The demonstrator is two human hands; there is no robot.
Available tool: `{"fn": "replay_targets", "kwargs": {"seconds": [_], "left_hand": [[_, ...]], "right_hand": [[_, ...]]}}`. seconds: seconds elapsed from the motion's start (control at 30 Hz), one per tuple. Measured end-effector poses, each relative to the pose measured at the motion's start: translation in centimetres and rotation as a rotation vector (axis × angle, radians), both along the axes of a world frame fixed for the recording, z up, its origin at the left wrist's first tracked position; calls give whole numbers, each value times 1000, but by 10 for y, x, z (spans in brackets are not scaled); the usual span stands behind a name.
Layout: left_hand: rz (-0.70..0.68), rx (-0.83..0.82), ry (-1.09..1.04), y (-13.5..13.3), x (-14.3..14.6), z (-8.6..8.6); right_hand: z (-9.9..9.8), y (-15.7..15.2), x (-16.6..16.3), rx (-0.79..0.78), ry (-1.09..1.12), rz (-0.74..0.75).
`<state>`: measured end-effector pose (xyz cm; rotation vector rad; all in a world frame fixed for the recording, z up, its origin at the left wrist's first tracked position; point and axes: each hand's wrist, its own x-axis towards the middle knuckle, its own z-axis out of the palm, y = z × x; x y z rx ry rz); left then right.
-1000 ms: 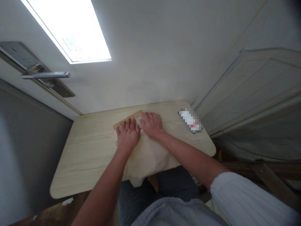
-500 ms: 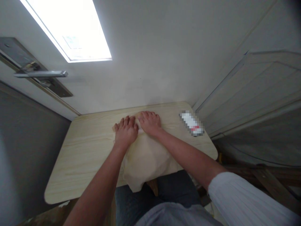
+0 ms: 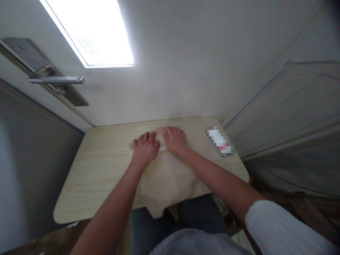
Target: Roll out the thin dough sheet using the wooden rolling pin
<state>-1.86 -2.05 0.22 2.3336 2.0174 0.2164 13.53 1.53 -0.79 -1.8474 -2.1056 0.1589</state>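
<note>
A cream cloth point(image 3: 167, 180) lies on a small light wooden table point(image 3: 101, 170) and hangs over its near edge. Under its far end a tan flat piece point(image 3: 158, 131) peeks out. My left hand point(image 3: 145, 149) and my right hand point(image 3: 174, 140) rest side by side on the cloth's far end, palms down. Their fingers are curled over the cloth's far edge and press on it.
A small white object point(image 3: 220, 141) lies on the table's far right corner. A white door with a metal lever handle point(image 3: 55, 80) stands at the left, a white wall behind, a panelled white door point(image 3: 297, 102) at the right. My lap is below the table's near edge.
Both hands have stayed on the cloth's far end, drawing a little closer together. More of the tan piece is covered now. The camera has shifted slightly.
</note>
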Motion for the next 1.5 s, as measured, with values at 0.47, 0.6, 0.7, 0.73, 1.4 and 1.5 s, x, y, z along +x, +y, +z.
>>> {"fn": "replay_targets", "kwargs": {"seconds": [0.47,0.6,0.7,0.73,1.4,1.5], "left_hand": [[102,164,-35,-76,26,1],[114,128,-25,-77,25,-2],[116,104,-12,-65,19,-2],[115,97,-11,-60,17,-1],[65,65,-36,6,-8,-1],[54,45,-22,13,-10,-2]], "right_hand": [[-8,-65,18,80,-62,-6],[-10,-62,14,74,-73,-9],[-9,-52,9,86,-72,-5],[-8,-48,8,88,-71,-3],[-4,6,-11,57,-71,3],[-3,11,-12,46,-50,-15]]}}
